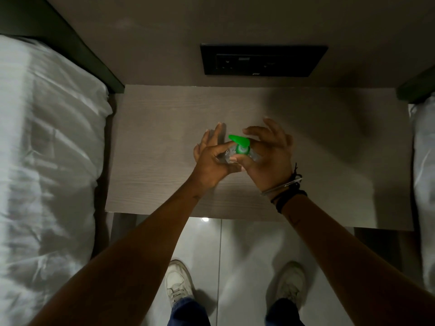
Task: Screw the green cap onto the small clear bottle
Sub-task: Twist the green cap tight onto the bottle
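Observation:
A small clear bottle (227,156) is held between both hands above the middle of a light wooden bedside table (153,161). The green cap (241,144), with a pointed spout aimed up and left, sits on top of the bottle's neck. My left hand (211,161) wraps the bottle's left side, with its thumb across the clear body. My right hand (266,154) pinches the green cap's base with thumb and fingers; the other fingers are spread. Most of the bottle is hidden by the hands.
A black socket panel (261,60) is set in the wall behind the table. White bedding (47,172) lies to the left, and more white bedding (423,161) at the right edge. Below the table's front edge are a glossy tiled floor and my white shoes (177,283).

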Available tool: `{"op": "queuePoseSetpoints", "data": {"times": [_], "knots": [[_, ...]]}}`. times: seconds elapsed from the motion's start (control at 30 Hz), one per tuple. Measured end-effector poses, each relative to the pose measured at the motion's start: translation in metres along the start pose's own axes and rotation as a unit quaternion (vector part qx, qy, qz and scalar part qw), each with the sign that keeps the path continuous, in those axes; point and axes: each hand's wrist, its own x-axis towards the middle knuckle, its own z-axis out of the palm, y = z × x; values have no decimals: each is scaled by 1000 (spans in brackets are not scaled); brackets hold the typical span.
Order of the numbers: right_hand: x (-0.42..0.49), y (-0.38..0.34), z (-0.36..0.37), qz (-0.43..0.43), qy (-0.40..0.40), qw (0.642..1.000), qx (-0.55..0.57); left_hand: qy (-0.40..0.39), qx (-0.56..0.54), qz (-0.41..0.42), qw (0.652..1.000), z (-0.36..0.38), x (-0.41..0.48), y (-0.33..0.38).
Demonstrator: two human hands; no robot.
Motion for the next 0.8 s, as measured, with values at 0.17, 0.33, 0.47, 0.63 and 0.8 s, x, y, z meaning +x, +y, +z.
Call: {"op": "queuePoseSetpoints", "data": {"times": [0.17,0.33,0.47,0.63,0.8], "knots": [[1,1,-17,-6,-32,999,-3,-32,-19,-21,999,-4,-1,5],[10,-3,-33,-50,-27,998,7,-36,-14,-10,999,-3,2,2],[14,-4,-42,-98,-93,991,-17,-47,-12,4,999,-4,3,0],[28,-23,-54,-132,-152,978,-61,-56,-17,10,998,-6,8,-1],[44,-33,-66,-136,-285,939,-133,-68,-26,10,997,-5,11,-7]]}}
